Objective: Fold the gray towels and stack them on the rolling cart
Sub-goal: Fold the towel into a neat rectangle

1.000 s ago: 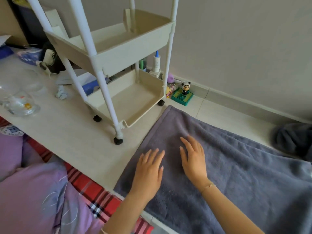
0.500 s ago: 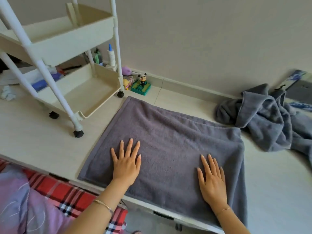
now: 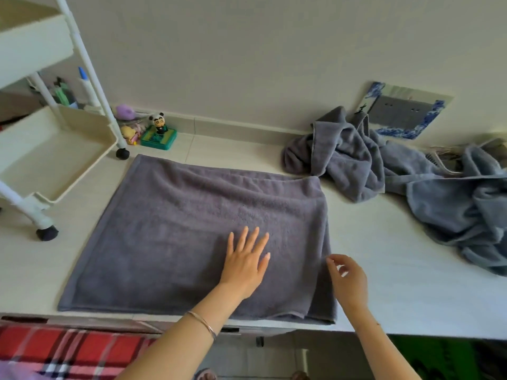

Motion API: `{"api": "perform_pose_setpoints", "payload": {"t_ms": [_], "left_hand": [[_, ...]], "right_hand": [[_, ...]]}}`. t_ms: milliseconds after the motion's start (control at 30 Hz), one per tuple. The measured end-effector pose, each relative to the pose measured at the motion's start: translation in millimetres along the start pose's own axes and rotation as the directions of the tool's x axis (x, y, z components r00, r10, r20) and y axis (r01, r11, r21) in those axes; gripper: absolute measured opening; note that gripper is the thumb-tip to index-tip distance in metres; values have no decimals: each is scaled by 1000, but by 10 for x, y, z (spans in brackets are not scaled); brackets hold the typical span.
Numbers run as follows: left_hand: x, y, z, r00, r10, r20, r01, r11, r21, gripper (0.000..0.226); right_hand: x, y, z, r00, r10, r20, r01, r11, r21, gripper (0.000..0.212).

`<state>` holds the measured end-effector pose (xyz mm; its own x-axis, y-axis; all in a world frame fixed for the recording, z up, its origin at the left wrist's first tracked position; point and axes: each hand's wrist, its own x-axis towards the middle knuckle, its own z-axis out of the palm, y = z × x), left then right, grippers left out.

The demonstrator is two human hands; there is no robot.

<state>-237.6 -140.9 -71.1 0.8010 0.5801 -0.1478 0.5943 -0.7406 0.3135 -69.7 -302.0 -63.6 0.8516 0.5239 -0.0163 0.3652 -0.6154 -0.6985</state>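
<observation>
A gray towel (image 3: 192, 229) lies flat and doubled on the white tabletop in front of me. My left hand (image 3: 245, 259) presses flat on its right half, fingers straight and spread. My right hand (image 3: 348, 281) hovers at the towel's right edge with loosely curled fingers, fingertips just touching the edge; no cloth shows between them. Several more gray towels (image 3: 356, 160) lie crumpled in a heap at the back right, spreading toward the right edge (image 3: 452, 212). The cream rolling cart (image 3: 55, 160) stands at the left, and the trays I can see hold nothing.
A panda figure (image 3: 159, 124) on a green base and small toys sit by the wall behind the cart's wheel (image 3: 122, 154). A blue-framed panel (image 3: 406, 111) leans on the wall at the right. A red plaid blanket (image 3: 55, 349) lies below the table's front edge.
The view has swung right, away from the cart. My left hand slid right across the towel. My right hand lifted off the cloth and now curls at the towel's right edge.
</observation>
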Motion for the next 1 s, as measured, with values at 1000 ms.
{"api": "perform_pose_setpoints", "payload": {"t_ms": [1000], "left_hand": [[20,271,491,976,192,-105,-177,975,133,54]], "right_hand": [[-603,740,-638,966,-68,251,27,987,160,29]]}}
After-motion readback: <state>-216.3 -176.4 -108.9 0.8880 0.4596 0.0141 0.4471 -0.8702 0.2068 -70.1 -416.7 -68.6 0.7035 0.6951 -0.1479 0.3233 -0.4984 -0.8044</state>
